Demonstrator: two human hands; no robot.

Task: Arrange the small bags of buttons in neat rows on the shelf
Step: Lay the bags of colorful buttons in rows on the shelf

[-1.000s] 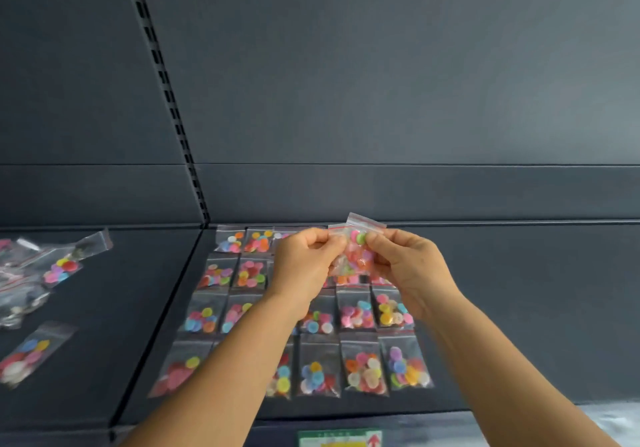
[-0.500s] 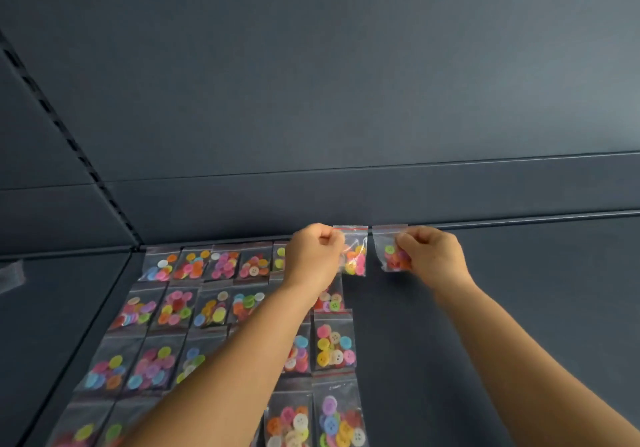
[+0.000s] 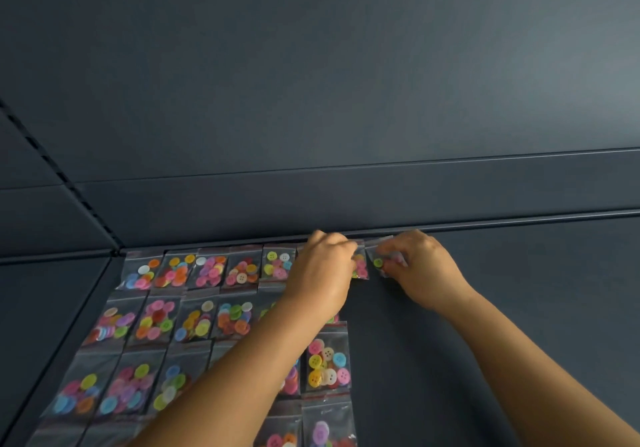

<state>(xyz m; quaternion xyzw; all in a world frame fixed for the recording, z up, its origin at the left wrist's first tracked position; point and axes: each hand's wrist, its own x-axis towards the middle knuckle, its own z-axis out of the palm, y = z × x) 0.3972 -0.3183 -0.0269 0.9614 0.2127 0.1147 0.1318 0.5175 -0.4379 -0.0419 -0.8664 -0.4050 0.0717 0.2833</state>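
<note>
Lying flat in rows on dark grey metal shelf: small clear plastic zip bags of coloured buttons. Left hand curled, one bag pinched at back row. Right hand curled, next bag pinched just beside it, near back wall.

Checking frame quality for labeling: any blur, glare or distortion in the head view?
Head view: hands and the two bags they place are motion-soft; left hand, right hand. Shelf lines bow from the wide lens. Light is even, brighter on the wall upper right; faint sheen on bag plastic, no hard glare.
</note>
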